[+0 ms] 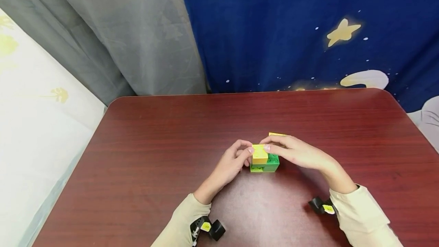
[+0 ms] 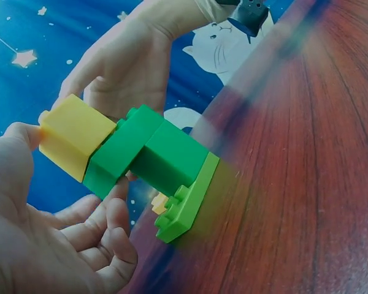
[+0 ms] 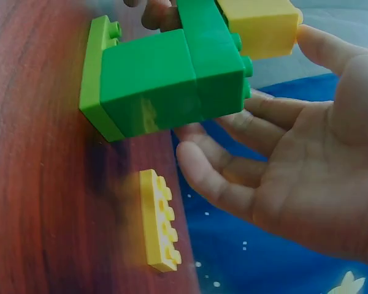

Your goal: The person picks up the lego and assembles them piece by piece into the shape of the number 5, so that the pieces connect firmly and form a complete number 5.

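A small stack of toy building bricks stands on the table. Its base is a flat lime brick (image 2: pixel 187 214), with a green brick (image 3: pixel 150 79) above it. Another green brick (image 2: pixel 122 144) lies across that one and overhangs to the left. On top sits a yellow brick (image 1: pixel 259 156). My left hand (image 1: pixel 229 165) pinches the yellow brick from the left, thumb at its top edge, other fingers curled beside the overhang. From the right, my right hand (image 1: pixel 302 152) holds the same brick, thumb on its top; its far fingertips are partly hidden.
A flat yellow brick (image 3: pixel 152 223) lies on the table behind the stack, partly covered by the right hand in the head view. The brown table (image 1: pixel 154 144) ends at blue and grey curtains (image 1: pixel 274 29). Each wrist carries a black camera (image 1: pixel 217 230).
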`<state>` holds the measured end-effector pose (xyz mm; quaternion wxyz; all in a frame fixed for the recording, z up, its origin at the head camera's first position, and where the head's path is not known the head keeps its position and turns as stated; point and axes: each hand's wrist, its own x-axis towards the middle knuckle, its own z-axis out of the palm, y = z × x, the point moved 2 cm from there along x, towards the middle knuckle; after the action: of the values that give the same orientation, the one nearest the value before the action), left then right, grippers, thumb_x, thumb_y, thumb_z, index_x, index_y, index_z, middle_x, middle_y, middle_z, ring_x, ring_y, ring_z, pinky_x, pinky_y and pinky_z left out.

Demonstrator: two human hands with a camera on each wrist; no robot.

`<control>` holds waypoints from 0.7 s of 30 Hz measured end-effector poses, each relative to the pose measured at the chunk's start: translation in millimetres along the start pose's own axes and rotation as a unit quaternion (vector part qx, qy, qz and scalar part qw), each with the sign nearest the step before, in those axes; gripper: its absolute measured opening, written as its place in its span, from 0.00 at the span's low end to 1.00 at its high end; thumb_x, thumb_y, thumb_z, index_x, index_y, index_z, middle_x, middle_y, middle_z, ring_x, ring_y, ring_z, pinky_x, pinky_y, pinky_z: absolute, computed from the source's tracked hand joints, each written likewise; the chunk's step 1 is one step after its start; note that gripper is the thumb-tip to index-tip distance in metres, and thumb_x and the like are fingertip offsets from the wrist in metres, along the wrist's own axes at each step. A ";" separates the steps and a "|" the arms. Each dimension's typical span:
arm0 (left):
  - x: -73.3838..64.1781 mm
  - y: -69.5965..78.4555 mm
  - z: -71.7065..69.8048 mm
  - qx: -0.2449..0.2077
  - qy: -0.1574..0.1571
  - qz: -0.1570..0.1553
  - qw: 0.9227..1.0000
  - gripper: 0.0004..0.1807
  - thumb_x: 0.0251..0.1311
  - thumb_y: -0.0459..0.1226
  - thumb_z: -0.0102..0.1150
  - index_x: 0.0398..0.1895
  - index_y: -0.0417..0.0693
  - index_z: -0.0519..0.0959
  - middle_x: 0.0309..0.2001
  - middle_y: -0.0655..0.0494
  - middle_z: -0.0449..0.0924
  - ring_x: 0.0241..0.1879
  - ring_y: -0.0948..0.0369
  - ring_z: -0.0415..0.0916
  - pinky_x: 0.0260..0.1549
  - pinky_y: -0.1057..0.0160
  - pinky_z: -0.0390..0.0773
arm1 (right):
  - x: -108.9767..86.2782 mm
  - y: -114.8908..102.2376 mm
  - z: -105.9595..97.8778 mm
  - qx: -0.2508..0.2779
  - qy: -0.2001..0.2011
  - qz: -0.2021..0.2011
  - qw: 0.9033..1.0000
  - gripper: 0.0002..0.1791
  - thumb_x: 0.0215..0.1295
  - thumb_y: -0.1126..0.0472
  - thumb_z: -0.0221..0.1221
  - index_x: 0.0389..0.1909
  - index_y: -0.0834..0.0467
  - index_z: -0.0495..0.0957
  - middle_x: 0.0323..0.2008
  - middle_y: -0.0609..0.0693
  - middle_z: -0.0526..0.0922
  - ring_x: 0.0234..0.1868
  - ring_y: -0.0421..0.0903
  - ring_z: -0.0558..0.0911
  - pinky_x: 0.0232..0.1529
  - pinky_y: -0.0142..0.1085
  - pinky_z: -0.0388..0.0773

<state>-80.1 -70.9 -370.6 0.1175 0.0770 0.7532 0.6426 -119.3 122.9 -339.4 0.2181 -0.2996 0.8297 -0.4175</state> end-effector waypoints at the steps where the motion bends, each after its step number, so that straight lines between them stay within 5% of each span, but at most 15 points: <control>1: 0.9 -1.6 0.4 0.000 -0.003 0.007 1.000 0.13 0.66 0.36 0.48 0.49 0.38 0.72 0.23 0.49 0.74 0.27 0.50 0.71 0.24 0.64 0.69 | 0.4 1.0 0.1 0.006 -0.002 -0.009 1.000 0.14 0.70 0.51 0.48 0.49 0.51 0.77 0.44 0.43 0.78 0.48 0.43 0.74 0.50 0.39 0.70; 9: -0.2 -0.3 -1.0 0.053 0.004 0.038 0.998 0.15 0.67 0.38 0.47 0.44 0.38 0.80 0.25 0.45 0.76 0.28 0.53 0.73 0.27 0.67 0.70 | 2.9 5.1 -0.4 0.020 -0.005 -0.019 1.000 0.11 0.71 0.53 0.48 0.41 0.49 0.79 0.36 0.45 0.78 0.41 0.43 0.74 0.43 0.34 0.71; 15: -1.3 -1.6 -3.2 0.025 0.004 -0.006 1.000 0.16 0.66 0.39 0.48 0.47 0.38 0.80 0.26 0.49 0.77 0.29 0.51 0.73 0.22 0.66 0.70 | 3.6 5.4 0.2 0.024 -0.013 -0.019 0.999 0.10 0.71 0.53 0.48 0.40 0.50 0.78 0.37 0.45 0.77 0.42 0.44 0.73 0.43 0.35 0.70; 21: -1.3 -1.2 -1.7 -0.046 0.003 -0.055 0.997 0.17 0.63 0.40 0.52 0.50 0.38 0.79 0.26 0.52 0.75 0.28 0.62 0.70 0.29 0.65 0.68 | 2.0 7.7 -0.1 0.041 -0.025 -0.022 0.999 0.10 0.71 0.53 0.49 0.41 0.50 0.78 0.39 0.47 0.77 0.45 0.46 0.73 0.44 0.36 0.71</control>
<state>-79.2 -73.0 -371.4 0.1536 0.0280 0.7265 0.6692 -123.2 125.2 -345.9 0.2418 -0.3189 0.7993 -0.4482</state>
